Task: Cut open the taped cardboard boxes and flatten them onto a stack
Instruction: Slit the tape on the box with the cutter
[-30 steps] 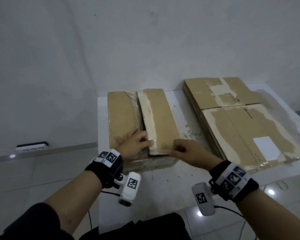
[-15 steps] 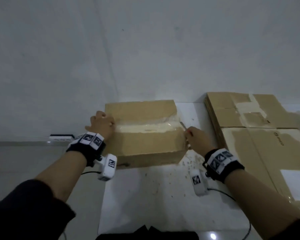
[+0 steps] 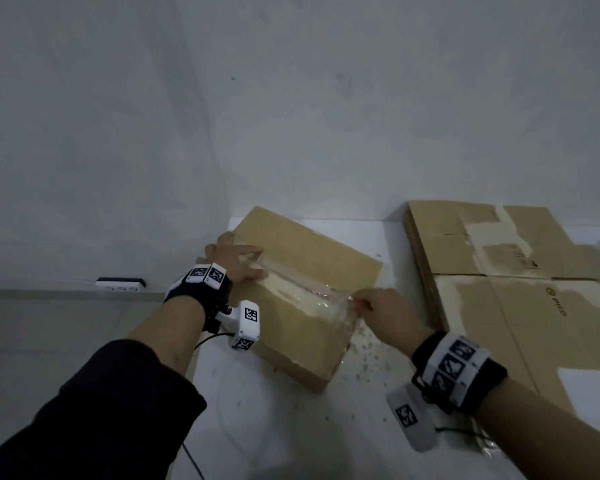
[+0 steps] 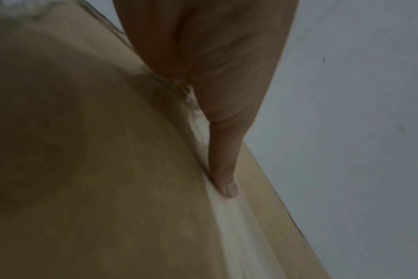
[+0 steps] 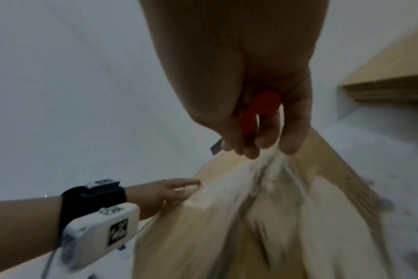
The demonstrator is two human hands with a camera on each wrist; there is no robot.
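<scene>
Since half a second ago the box (image 3: 305,292) has swung askew on the table (image 3: 274,420), and my right hand (image 3: 388,315) has come in over its taped seam from the near right end. The flattened stack (image 3: 499,292) lies just right of it, nothing between. My left hand (image 3: 234,263) presses flat, fingers straight, on the far left end; my right grips an orange cutter (image 5: 259,111), blade out, and seems to pinch loose tape (image 3: 321,299).

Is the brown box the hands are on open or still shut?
Shut: the box has flaps lying flat, with clear tape along the seam.
</scene>
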